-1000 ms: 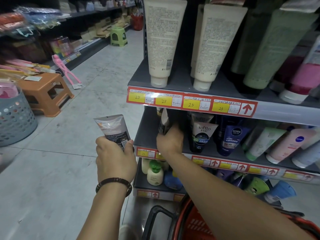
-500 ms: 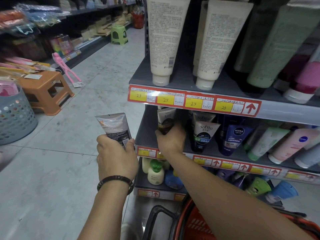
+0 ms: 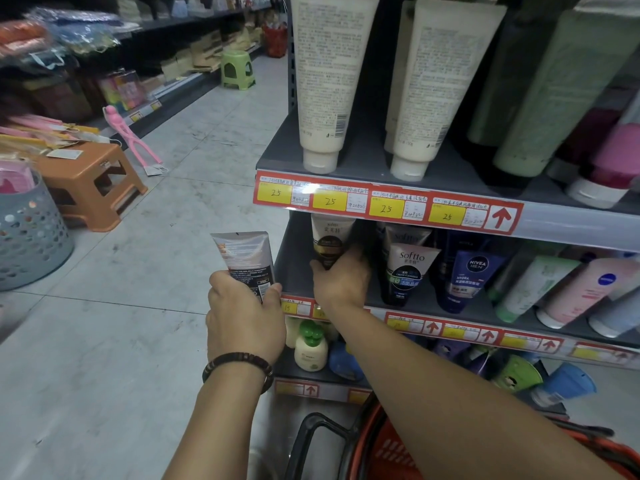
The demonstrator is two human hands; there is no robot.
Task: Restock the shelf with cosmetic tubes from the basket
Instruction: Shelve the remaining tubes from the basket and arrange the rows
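My left hand (image 3: pixel 244 318) has its fingers (image 3: pixel 221 282) wrapped round a grey-and-black tube (image 3: pixel 242 254), held upright in mid-frame, left of the middle shelf (image 3: pixel 298 271). My right hand (image 3: pixel 341 284) grips a cream-and-black tube (image 3: pixel 330 237) standing at that shelf's left end (just beside the Softto tube (image 3: pixel 408 268)). The red basket (image 3: pixel 384 452) sits at the bottom edge.

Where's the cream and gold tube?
Head view: the cream and gold tube is far left on the middle shelf, in the right hand, beside the dark Softto tube.
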